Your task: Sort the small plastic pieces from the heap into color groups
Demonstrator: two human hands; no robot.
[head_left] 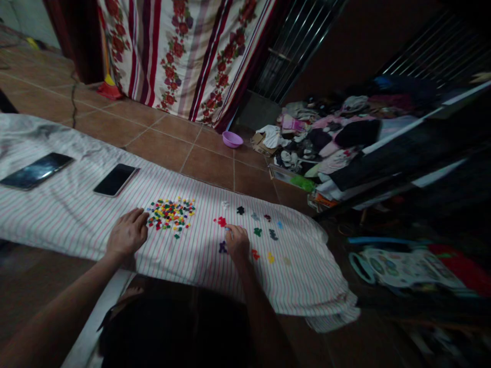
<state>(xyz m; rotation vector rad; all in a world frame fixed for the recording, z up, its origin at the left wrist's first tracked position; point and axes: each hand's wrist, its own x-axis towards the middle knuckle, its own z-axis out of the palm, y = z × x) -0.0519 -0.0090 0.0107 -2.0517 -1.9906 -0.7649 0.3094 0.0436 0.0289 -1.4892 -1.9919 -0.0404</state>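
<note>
Dozens of small coloured pieces lie in a loose heap on a pink-and-green striped cloth, and about a dozen little single-colour clusters are spread to its right. The two hands are well apart. The left hand rests palm down at the heap's edge, its fingers loosely curled, while the right hand sits among the clusters with a pale blue bit at its fingertips (whether that bit is actually pinched, I cannot tell). Each piece looks light, stiff and tiny, so a pinch between thumb and forefinger, at its edges, would probably suit it best. The soft cloth should keep the pieces from skidding far, though a careless brush of the fingers could easily scatter the heap. Farther up the cloth lie a tablet-sized dark device and a black smartphone, and beyond its edge a lilac plastic bowl sits on the tile floor.
</note>
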